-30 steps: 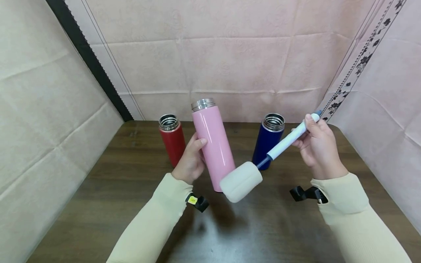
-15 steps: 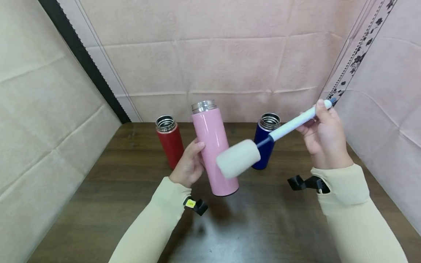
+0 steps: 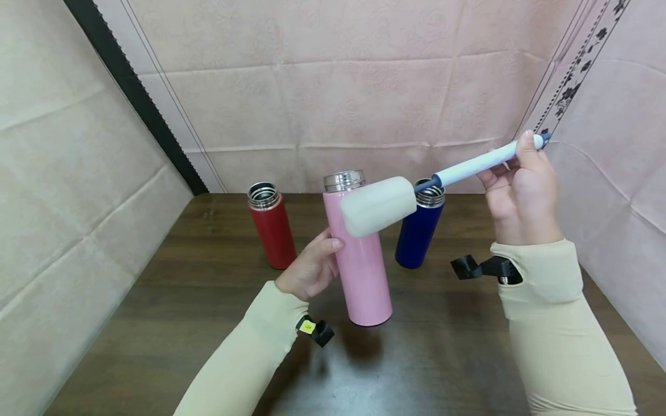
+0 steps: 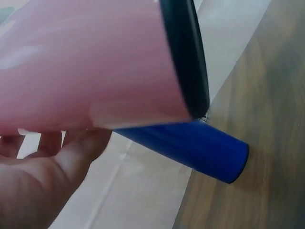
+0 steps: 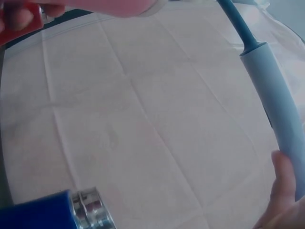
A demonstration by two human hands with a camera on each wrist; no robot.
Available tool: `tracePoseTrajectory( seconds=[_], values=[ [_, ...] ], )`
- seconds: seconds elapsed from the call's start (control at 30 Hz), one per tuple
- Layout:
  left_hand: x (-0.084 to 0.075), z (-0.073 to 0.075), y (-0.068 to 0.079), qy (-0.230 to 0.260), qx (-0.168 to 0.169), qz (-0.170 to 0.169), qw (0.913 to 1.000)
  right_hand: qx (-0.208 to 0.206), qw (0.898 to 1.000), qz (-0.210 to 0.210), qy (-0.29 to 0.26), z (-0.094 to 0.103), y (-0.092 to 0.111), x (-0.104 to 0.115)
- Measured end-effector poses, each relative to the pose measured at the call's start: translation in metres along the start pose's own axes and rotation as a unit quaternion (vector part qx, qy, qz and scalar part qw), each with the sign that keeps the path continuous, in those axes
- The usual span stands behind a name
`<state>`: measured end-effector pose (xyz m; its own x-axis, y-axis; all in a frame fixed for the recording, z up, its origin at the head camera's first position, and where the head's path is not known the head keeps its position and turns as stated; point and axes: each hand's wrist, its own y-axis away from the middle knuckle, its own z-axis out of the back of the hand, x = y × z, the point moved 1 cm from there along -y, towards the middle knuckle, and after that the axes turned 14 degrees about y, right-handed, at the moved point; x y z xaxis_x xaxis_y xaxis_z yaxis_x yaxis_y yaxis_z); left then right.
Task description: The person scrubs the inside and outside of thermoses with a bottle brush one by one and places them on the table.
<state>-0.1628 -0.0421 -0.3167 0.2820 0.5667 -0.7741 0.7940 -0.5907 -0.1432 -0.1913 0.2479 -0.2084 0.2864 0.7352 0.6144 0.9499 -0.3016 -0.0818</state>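
My left hand (image 3: 312, 263) grips a tall pink thermos bottle (image 3: 366, 283) round its side, fingers behind it. The bottle is lidless, with a bare steel neck, and leans slightly; its black base shows in the left wrist view. Between thumb and fingers, my right hand (image 3: 528, 196) holds a sponge bottle brush (image 3: 473, 166) near the end of its pale blue handle. The brush's white sponge head (image 3: 377, 207) points left and overlaps the upper pink bottle in the head view, just below its mouth. The sponge is out of the right wrist view.
A red bottle (image 3: 272, 231) stands behind left, its open steel mouth up. Behind right stands a dark blue bottle (image 3: 418, 237), also lidless, partly covered by the brush. Pale cloth (image 3: 312, 104) hangs close behind the wooden table (image 3: 171, 323) and at both sides.
The right hand has risen and carried the brush upward, so its sponge went from the pink bottle's lower part to near its neck. The left hand moved the bottle slightly right and toward me.
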Motion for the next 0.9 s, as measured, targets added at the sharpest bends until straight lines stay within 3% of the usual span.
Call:
tracePoseTrajectory(
  seconds=[0.2,0.37,0.57,0.9],
  values=[
    [0.000,0.001,0.000,-0.007,-0.008,-0.009,0.9999,-0.005,1.000,-0.003,-0.005,-0.002,-0.002,-0.003],
    [-0.002,0.002,-0.001,-0.032,-0.040,-0.040,0.9979,0.003,0.999,-0.032,0.041,0.007,0.001,-0.010],
    [-0.007,0.004,0.000,-0.046,-0.069,-0.066,0.9944,0.059,0.991,-0.061,0.104,0.022,0.008,-0.021],
    [-0.013,0.009,0.000,-0.027,-0.069,-0.104,0.9918,0.130,0.969,-0.073,0.198,0.043,0.021,-0.033]
  ],
)
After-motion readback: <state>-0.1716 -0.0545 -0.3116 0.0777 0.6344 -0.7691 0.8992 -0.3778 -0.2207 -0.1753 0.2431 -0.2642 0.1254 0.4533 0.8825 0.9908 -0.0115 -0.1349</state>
